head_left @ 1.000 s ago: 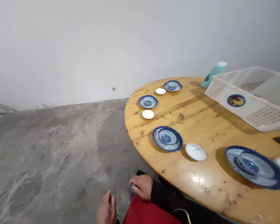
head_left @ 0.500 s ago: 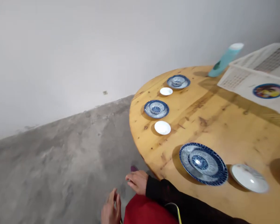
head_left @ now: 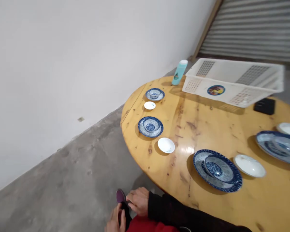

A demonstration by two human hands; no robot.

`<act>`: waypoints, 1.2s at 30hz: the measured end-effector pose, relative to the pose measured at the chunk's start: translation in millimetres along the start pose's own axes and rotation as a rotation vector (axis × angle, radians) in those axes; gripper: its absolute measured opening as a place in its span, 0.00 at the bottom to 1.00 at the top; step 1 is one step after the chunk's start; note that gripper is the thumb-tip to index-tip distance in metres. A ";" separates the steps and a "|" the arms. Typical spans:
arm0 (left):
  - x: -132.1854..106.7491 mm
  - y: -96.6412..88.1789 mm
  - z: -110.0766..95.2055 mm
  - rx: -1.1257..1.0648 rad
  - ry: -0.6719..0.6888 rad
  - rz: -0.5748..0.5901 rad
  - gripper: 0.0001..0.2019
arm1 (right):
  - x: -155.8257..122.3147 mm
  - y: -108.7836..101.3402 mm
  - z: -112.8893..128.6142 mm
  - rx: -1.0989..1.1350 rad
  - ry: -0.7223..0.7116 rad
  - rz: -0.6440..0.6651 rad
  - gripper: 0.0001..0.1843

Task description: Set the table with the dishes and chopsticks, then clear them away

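My left hand [head_left: 115, 221] hangs over the floor at the bottom of the view, thumb and fingers apart, with nothing in it. Beside it, my right hand [head_left: 138, 200] is held loosely before my body, just off the table edge, also bare of any object, its fingers slightly bent. Nearest to it on the round wooden table [head_left: 157, 175] is a blue-patterned plate [head_left: 234, 183] with a matching bowl [head_left: 217, 167] on it. A white dish [head_left: 249, 165] lies right of that plate, and another white dish [head_left: 166, 145] to its left.
Farther along the edge stand two more blue plates [head_left: 141, 129] with bowls and a small white dish [head_left: 149, 105]. At the back are a turquoise bottle [head_left: 179, 72], a white plastic basket [head_left: 232, 95] and a black object [head_left: 264, 106]. Another plate set [head_left: 263, 143] is at right.
My view has swung to the right, bringing the whole basket, the black object and another plate set into sight. Both hands stay low by my body, holding nothing.
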State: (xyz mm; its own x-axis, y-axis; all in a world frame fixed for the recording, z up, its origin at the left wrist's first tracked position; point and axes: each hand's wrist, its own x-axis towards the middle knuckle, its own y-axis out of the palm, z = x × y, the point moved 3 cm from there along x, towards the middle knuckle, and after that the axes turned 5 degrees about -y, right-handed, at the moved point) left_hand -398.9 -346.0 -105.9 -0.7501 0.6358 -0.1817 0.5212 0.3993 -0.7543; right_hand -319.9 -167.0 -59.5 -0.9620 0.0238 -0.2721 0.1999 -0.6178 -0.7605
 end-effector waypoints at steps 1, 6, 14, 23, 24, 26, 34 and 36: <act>19.0 -12.9 3.9 0.007 0.039 0.020 0.20 | 9.4 -0.9 2.0 0.007 0.035 -0.019 0.14; 102.8 -80.5 24.7 0.024 0.161 0.046 0.23 | 60.5 -20.1 20.1 0.060 0.148 -0.136 0.16; 196.5 -95.6 17.8 -0.050 0.356 0.195 0.21 | 111.4 -29.1 28.8 0.149 0.357 -0.271 0.17; 285.6 -67.4 -55.3 -0.012 0.587 0.422 0.18 | 143.7 -75.4 -38.7 0.195 0.488 -0.408 0.16; 299.1 -68.7 -60.1 0.004 0.591 0.401 0.18 | 149.2 -85.8 -48.2 0.200 0.495 -0.428 0.16; 324.9 -71.4 -69.4 0.021 0.586 0.366 0.18 | 159.8 -107.2 -66.1 0.217 0.493 -0.479 0.16; 390.5 -55.4 -135.2 0.006 0.521 0.460 0.18 | 170.4 -162.9 -114.9 0.236 0.505 -0.578 0.17; 404.9 -50.6 -162.7 -0.006 0.508 0.525 0.18 | 165.7 -166.1 -120.1 0.261 0.526 -0.595 0.17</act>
State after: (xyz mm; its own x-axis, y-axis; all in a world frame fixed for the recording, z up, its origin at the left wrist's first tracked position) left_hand -662.8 -1.3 -38.7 -0.1205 0.9719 -0.2024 0.7639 -0.0394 -0.6442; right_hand -490.1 33.9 -49.1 -0.6681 0.7273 -0.1571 -0.4261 -0.5471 -0.7205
